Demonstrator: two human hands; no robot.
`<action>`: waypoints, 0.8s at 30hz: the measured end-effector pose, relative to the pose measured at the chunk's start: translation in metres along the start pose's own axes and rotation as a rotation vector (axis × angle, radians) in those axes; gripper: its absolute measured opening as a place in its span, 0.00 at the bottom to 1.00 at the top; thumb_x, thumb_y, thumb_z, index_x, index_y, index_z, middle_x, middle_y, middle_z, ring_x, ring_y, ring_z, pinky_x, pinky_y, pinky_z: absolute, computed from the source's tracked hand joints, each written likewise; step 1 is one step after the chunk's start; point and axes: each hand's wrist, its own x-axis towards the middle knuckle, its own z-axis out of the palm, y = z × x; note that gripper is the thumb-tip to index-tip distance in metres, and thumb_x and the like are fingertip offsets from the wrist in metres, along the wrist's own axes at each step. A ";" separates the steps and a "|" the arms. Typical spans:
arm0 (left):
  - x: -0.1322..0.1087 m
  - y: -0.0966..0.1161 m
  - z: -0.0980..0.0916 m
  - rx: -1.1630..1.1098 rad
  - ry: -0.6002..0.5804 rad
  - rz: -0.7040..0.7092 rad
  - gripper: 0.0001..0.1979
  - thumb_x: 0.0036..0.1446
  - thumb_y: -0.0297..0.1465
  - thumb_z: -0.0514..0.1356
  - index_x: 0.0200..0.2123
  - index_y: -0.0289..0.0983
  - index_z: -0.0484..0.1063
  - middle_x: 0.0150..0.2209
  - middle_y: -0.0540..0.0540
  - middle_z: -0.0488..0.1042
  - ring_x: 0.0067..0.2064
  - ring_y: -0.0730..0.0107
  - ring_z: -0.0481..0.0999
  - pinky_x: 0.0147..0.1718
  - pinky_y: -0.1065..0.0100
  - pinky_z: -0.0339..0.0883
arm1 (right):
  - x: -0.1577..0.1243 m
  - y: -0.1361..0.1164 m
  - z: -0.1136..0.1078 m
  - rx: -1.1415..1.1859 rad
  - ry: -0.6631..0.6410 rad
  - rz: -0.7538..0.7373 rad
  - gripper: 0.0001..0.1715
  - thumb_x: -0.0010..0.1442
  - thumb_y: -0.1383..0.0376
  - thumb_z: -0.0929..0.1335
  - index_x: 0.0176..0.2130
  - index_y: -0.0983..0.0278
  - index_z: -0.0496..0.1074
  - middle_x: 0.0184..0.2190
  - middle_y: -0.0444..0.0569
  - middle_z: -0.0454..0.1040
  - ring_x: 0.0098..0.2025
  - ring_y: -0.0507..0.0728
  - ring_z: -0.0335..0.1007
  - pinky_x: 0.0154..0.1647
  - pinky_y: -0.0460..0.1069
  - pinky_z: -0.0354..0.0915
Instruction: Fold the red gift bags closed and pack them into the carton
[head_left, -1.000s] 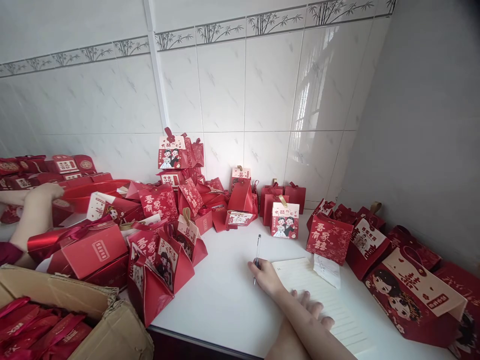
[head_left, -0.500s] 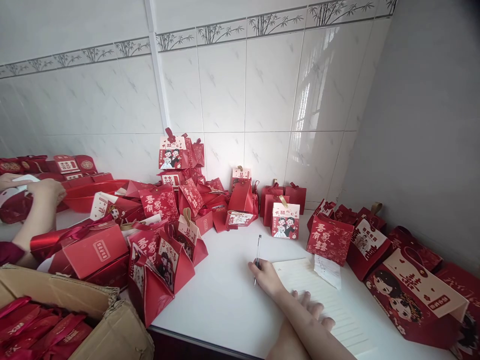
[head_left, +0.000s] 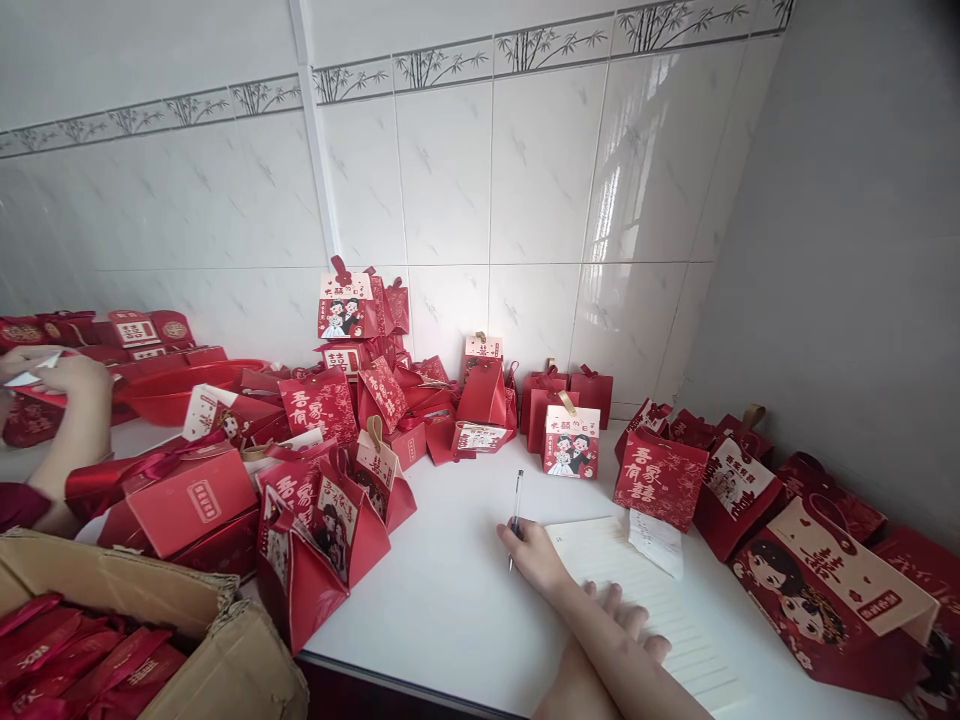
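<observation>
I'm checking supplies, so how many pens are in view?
1: the pen in the right hand, left of the paper. Others could be hidden behind the boxes.

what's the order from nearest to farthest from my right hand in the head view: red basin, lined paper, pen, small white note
1. Pen: held in the right hand.
2. Lined paper: just to the hand's right.
3. Small white note: farther right, by the paper's far edge.
4. Red basin: far off to the left.

Forearms (head_left: 637, 665) cross, right hand (head_left: 535, 556) curled, left hand (head_left: 633, 621) loose.
</observation>
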 end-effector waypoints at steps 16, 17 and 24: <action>-0.007 -0.003 0.000 -0.040 -0.017 -0.072 0.28 0.62 0.41 0.50 0.64 0.49 0.47 0.65 0.43 0.51 0.63 0.46 0.52 0.57 0.39 0.52 | 0.000 0.000 0.000 0.013 -0.012 0.009 0.16 0.58 0.62 0.60 0.21 0.62 0.53 0.15 0.37 0.52 0.20 0.50 0.50 0.24 0.45 0.49; -0.007 -0.001 -0.001 -0.031 -0.012 -0.065 0.27 0.62 0.40 0.52 0.63 0.47 0.50 0.64 0.41 0.52 0.62 0.48 0.55 0.56 0.41 0.53 | 0.000 0.001 0.000 0.013 -0.012 0.008 0.16 0.58 0.62 0.60 0.21 0.62 0.53 0.15 0.38 0.53 0.20 0.50 0.51 0.24 0.45 0.49; -0.001 0.011 -0.006 0.040 -0.003 0.009 0.17 0.62 0.36 0.56 0.53 0.37 0.65 0.54 0.40 0.65 0.52 0.59 0.69 0.49 0.52 0.66 | 0.002 0.004 0.001 0.008 -0.004 -0.019 0.16 0.57 0.62 0.60 0.21 0.62 0.52 0.16 0.38 0.53 0.21 0.50 0.50 0.24 0.45 0.48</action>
